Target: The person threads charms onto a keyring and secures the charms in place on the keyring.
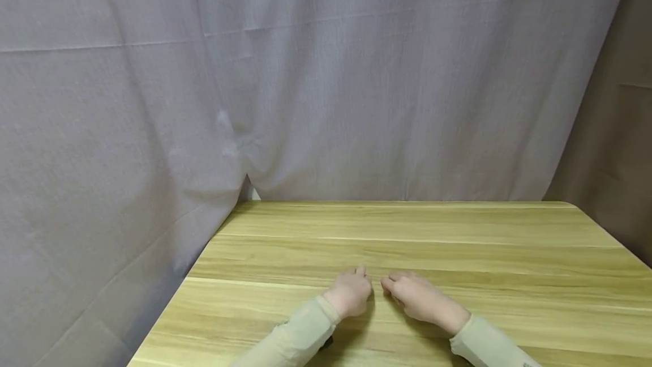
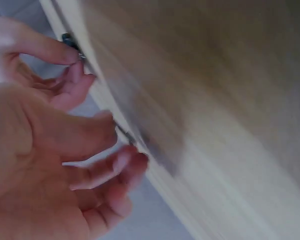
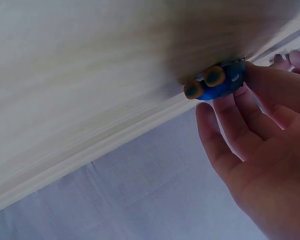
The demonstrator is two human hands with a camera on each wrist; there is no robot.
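On the light wooden table [image 1: 458,231] my two hands lie close together near the front edge, both in beige sleeves. My right hand [image 3: 260,150] pinches a small blue toy [image 3: 217,82] with two orange-yellow wheels against the tabletop [image 3: 90,75]. That hand hides the toy in the head view [image 1: 420,298]. In the left wrist view the toy [image 2: 70,42] shows as a small dark bit between the right hand's fingertips. My left hand [image 1: 351,293] rests just left of it, its fingers [image 2: 115,170] loosely curled and holding nothing I can make out.
A grey cloth backdrop [image 1: 305,72] hangs behind the table and down its left side. The table's far edge and right corner [image 1: 570,205] are in view. Bare wood stretches beyond and to the right of the hands.
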